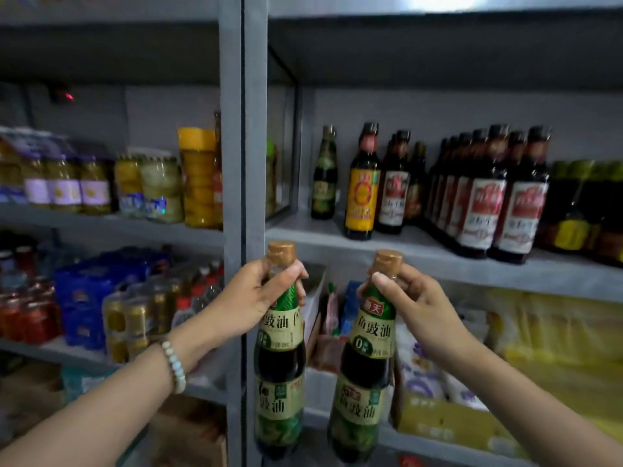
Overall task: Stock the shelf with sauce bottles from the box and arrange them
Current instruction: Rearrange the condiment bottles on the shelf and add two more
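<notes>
Grey shelf (438,264) w/ dark bottles (485,193) ahead; L hand (256,291) grips left bottle (279,392) neck, R hand (414,298) right bottle (360,396)

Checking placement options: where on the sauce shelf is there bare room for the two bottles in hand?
Bare board on the sauce shelf lies at its left end, between the grey upright and the yellow-labelled bottle, around the lone green-labelled bottle. From the red-and-white-labelled rows rightward it is packed to the front edge.
</notes>
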### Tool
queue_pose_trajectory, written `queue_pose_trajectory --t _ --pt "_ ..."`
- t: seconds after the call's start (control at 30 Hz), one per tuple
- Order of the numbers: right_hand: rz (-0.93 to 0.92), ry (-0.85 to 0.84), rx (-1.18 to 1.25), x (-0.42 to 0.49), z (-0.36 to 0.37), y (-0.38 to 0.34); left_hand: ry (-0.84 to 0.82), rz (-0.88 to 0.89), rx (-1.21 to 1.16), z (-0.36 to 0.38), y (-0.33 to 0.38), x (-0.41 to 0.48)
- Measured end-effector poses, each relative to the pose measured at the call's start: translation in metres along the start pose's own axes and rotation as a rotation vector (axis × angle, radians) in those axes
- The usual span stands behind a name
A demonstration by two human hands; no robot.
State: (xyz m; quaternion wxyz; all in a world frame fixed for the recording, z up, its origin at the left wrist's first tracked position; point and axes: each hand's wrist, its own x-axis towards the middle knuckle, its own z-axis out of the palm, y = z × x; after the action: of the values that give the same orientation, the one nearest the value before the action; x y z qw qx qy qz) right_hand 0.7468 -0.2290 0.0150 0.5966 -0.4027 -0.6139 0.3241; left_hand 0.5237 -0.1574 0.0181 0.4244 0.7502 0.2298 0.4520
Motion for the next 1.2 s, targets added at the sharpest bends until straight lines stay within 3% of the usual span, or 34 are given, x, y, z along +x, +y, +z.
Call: queue_pose_trajectory --t 0.53,0.8,1.2 --pt "-0.181 0.174 0.068 0.118 -0.047 -0.117 0.194 0.182 -0.058 -0.017 0.124 0.135" --pt "-0.291 0.259 0.103 0.188 -0.036 -0.134 0.279 0.19 -0.167 -0.044 0.112 0.214" --pt "-0.266 0.244 0.072 0.263 -0.037 -0.077 0.284 0.176 -0.246 -0.05 0.055 0.272"
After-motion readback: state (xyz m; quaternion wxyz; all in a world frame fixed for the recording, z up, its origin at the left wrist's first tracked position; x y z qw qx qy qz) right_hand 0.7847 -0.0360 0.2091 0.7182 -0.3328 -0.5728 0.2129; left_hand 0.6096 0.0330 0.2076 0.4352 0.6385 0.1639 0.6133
